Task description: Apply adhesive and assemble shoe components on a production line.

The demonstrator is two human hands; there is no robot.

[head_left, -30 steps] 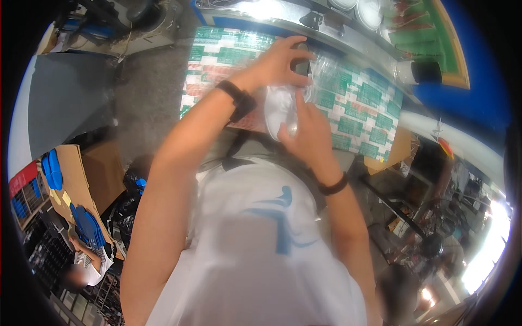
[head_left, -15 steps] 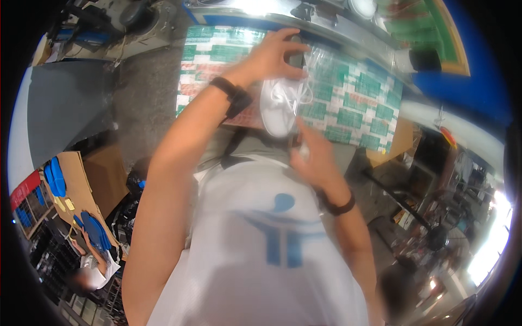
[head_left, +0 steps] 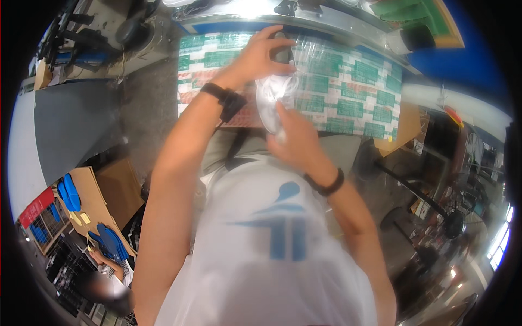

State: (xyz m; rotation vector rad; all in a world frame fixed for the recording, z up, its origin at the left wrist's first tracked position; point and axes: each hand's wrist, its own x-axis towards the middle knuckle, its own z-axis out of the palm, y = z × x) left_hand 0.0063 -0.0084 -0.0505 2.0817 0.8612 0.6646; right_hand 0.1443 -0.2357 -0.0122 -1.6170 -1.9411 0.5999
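Note:
A white lace-up shoe [head_left: 265, 103] lies over the table top, its toe pointing toward me. My left hand [head_left: 258, 60] grips the far, heel end, with thumb and fingers curved around the dark opening. At the near end my right hand [head_left: 300, 140] holds the toe side, its index finger lying over the upper and the thumb by the toe tip. Motion blur softens that hand, and its other fingers are hidden underneath. Beneath the shoe is a surface covered in green, white and red printed wrap [head_left: 348, 87].
A metal-edged ledge [head_left: 228, 23] runs along the far side, with a blue panel at the far right. Cardboard boxes [head_left: 117, 190] and blue shoe-shaped pieces [head_left: 111, 242] are at the left, near another person [head_left: 111, 277]. A dark stool [head_left: 454, 224] stands at the right.
My right hand has moved from beside the toe up onto the shoe's front. Both hands and the shoe have shifted slightly left in the picture as the view turned.

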